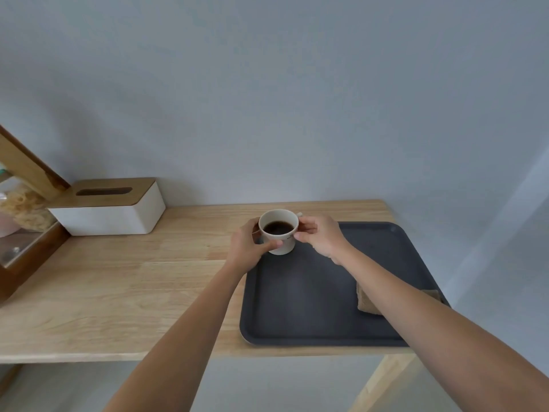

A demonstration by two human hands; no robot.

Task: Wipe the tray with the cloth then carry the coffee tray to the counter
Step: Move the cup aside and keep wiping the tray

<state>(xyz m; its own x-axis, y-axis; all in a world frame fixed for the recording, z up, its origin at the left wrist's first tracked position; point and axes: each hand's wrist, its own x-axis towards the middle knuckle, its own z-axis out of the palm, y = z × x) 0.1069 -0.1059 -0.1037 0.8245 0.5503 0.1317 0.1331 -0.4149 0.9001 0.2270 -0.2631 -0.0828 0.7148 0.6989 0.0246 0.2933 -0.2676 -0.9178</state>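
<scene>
A dark grey tray [300, 295] lies on the right part of a wooden table [118, 286]. A white cup [282, 246] of black coffee stands at the tray's far left corner. My left hand [248, 246] wraps the cup's left side, thumb across its front. My right hand [322, 236] pinches the cup's right rim and handle side. A folded beige cloth [367, 301] rests on the tray's right side, partly hidden under my right forearm.
A white tissue box [113, 217] with a wooden lid sits at the back left against the grey wall. A wooden-framed cabinet [26, 233] with glass stands at the far left. The table's right edge is just past the tray.
</scene>
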